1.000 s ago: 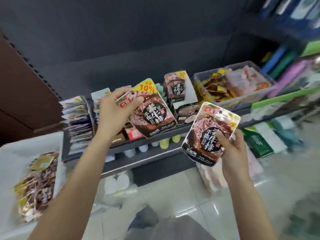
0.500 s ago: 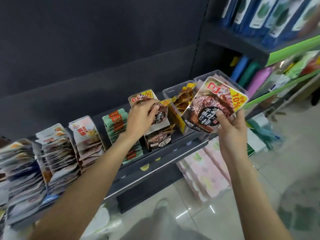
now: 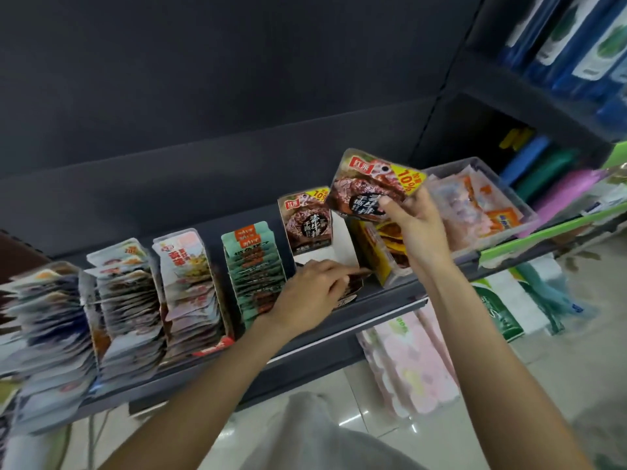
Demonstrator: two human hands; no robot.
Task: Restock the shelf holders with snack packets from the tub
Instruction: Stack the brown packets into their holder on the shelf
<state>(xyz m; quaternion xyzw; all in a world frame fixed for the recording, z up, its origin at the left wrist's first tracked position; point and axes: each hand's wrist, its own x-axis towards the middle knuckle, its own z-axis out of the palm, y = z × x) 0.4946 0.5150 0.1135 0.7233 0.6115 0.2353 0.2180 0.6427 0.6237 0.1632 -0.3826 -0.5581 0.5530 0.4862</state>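
My right hand (image 3: 419, 232) holds a brown snack packet (image 3: 368, 186) with a yellow 10% corner, tilted above the shelf. Just to its left, a matching packet (image 3: 307, 222) stands upright at the back of a white card holder (image 3: 342, 240). My left hand (image 3: 314, 290) lies low at the front of that holder, fingers stretched over the dark packets lying there and gripping nothing that I can see. The tub is out of view.
The dark shelf (image 3: 383, 296) carries several full holders of packets to the left (image 3: 190, 290) and a yellow holder (image 3: 376, 256) and clear bin (image 3: 481, 205) to the right. Pink and green packs (image 3: 410, 361) sit below. Another shelf rises at the right.
My left hand has let its packet stand in the white holder and dropped to the holder's front. My right hand has carried its packet left, above the holder. The view has shifted right.
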